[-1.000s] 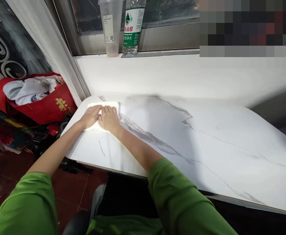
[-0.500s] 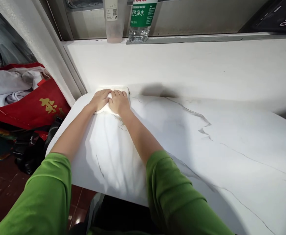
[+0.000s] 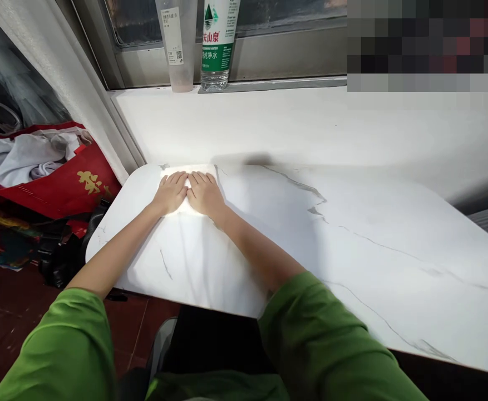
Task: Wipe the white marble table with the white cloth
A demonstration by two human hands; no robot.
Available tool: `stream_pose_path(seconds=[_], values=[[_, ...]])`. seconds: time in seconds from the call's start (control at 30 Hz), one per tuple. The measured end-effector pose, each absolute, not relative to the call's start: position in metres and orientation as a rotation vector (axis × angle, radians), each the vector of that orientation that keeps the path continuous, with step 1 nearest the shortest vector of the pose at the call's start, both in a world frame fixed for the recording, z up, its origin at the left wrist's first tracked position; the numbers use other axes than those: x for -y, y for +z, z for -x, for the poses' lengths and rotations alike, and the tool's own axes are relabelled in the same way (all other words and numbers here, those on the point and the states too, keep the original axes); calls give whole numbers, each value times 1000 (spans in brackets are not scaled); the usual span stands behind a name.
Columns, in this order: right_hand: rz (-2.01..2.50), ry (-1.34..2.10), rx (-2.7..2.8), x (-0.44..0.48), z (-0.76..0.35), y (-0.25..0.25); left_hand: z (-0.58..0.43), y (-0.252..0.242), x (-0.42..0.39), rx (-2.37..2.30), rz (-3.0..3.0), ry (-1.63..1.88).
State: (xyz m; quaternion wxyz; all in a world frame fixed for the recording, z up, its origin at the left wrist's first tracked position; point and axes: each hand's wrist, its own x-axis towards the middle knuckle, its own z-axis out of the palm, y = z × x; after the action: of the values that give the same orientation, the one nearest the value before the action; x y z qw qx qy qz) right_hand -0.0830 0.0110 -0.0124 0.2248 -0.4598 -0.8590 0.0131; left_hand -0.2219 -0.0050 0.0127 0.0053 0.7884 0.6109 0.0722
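Note:
A white cloth (image 3: 186,209), folded to a rough square, lies flat on the white marbled table (image 3: 210,262) near its back left corner. On the cloth's left half rests my left hand (image 3: 171,192), palm down with fingers stretched forward. My right hand (image 3: 206,193) presses flat on the right half in the same way. The two thumbs nearly meet in the middle. Both palms and much of the cloth's surface are hidden under the hands.
Behind the table rises a white wall (image 3: 269,125) with a ledge. On it stand a clear plastic cup (image 3: 182,75) and a water bottle (image 3: 216,58). Left of the table are a white curtain (image 3: 66,78) and a red bag (image 3: 77,184) stuffed with pale cloth.
Both hands and the cloth have drawn back from the wall, where the cloth's far edge reached before, onto the tabletop. The camera view has shifted, showing more of the cup and bottle.

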Motion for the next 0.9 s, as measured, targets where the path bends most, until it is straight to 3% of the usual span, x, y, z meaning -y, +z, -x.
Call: stream_pose_path(seconds=[0.5,0.67,0.9], values=[[1160,-95,2419,177,-28,-16,130,7,190,-1666,-2730,388],[1198,-83,2419,157,-34,-17,123,9,168,-1654,-2689,317],[1225,-85,2454,49,-35,-16,115,8,66,-1753,-2612,260]])
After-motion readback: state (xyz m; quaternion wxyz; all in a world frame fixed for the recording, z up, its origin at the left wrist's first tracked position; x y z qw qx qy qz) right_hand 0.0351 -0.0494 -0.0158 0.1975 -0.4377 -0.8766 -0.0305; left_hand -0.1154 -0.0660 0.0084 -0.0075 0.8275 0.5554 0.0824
